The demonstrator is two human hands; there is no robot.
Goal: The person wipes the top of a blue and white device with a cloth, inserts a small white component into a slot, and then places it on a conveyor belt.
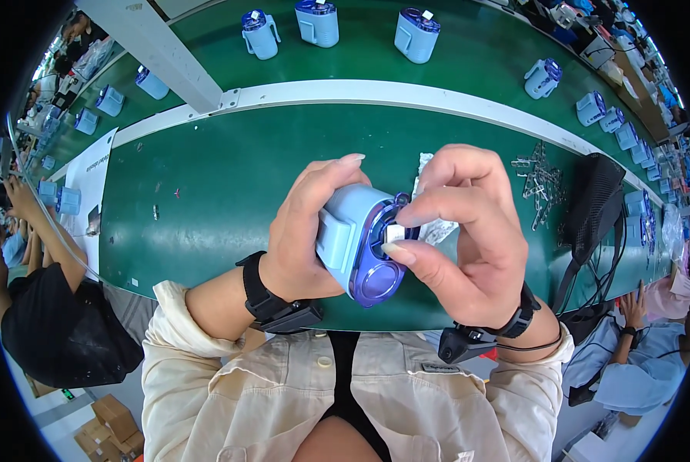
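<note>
"Green desk [229, 200], busy workroom, and the person is working close over its near edge. What's each grip doing?"

"Left grip [299, 239] wraps the light-blue container [354, 208], holding it tilted above the desk, purple lid [377, 283] turned toward the other hand. Right grip [479, 239] has thumb and forefinger pinching a small white piece [394, 233] at the lid."

"How would you do that well?"

"I'd let the left do all the steadying and keep the right light, only the fingertips moving. Square the white piece to the lid before any pressure; skewed, it might slip loose."

"And around them?"

"Crumpled wrapping [439, 232] just behind the right fingers; I'd watch it doesn't snag. Further right, a heap of small metal pieces [541, 185], then a black pouch [595, 196]. Beyond the white rail [360, 91] stand similar containers [418, 38], several with a white piece on the lid: handy for checking placement."
</note>
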